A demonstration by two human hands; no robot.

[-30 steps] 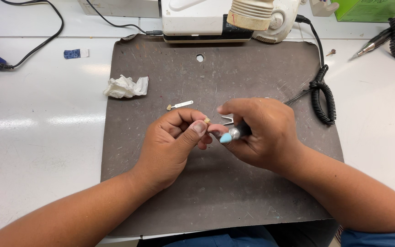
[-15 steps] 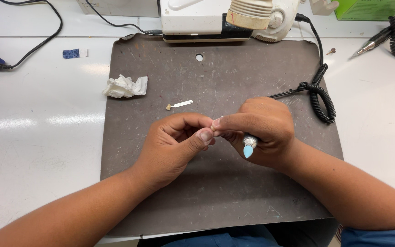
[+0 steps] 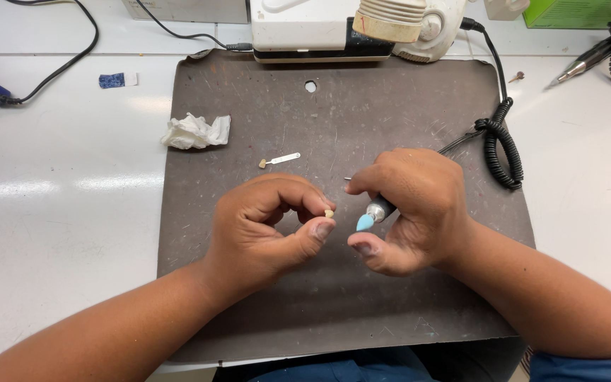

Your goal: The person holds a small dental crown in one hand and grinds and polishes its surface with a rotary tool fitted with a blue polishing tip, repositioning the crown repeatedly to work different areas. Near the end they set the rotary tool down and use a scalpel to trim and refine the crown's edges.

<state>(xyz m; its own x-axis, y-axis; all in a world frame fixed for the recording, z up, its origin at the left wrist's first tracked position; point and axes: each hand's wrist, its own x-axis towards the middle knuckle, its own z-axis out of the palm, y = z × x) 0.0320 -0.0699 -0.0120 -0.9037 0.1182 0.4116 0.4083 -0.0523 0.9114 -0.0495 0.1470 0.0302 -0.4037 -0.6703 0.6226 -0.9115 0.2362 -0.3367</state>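
We see no bowls or boxes with things in them near our hands. A dark grey scratched mat (image 3: pixel 404 99) lies on the white table (image 3: pixel 58 212), and our work is over it.

Our left hand (image 3: pixel 263 230) is curled, with the thumb and first finger pinched together on a tiny cream-coloured tooth-shaped piece (image 3: pixel 329 213). The piece sits right at the fingertips, held up above the middle of the mat. The left forearm comes in from the bottom left.

Our right hand (image 3: pixel 411 209) is wrapped around a thin silver hand tool with a light blue cone tip (image 3: pixel 373 216). The fingers are closed tight on the tool. The blue tip points left and down, just beside the little piece, but not touching it. The thumb sticks out under the tip. A black curly cord (image 3: pixel 500 145) runs off from the tool along the right side of the mat.

Farther up the mat lies a small white stick with a beige tip (image 3: pixel 281 159). A crumpled white tissue (image 3: pixel 196 131) sits at the mat's left edge.
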